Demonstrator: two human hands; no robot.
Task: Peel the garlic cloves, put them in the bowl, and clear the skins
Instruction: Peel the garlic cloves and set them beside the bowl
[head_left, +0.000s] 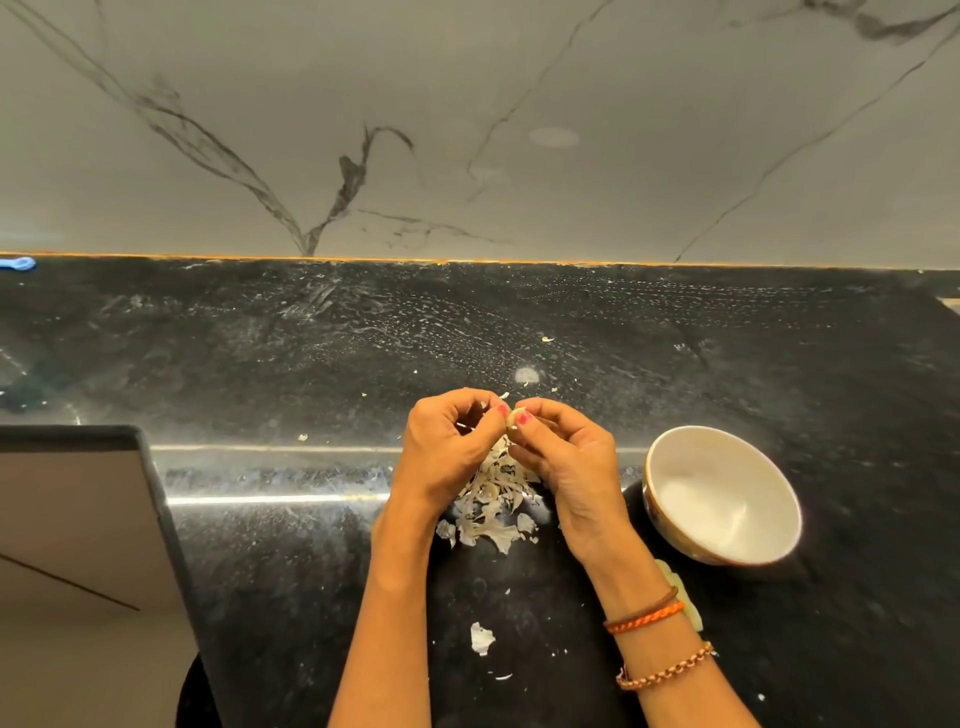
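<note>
Pinching a garlic clove between thumbs and fingertips, both hands meet above the black counter. The left hand curls its fingers round the clove's left side, and the right hand grips it from the right, thumbnail against the pale skin. Directly below the hands lies a heap of papery skins, with 1 loose skin piece nearer the person, well apart from the heap. A white bowl sits on the counter just right of the right hand, tilted slightly toward the camera. The right wrist wears 2 bracelets. A pale marbled wall rises behind the counter.
</note>
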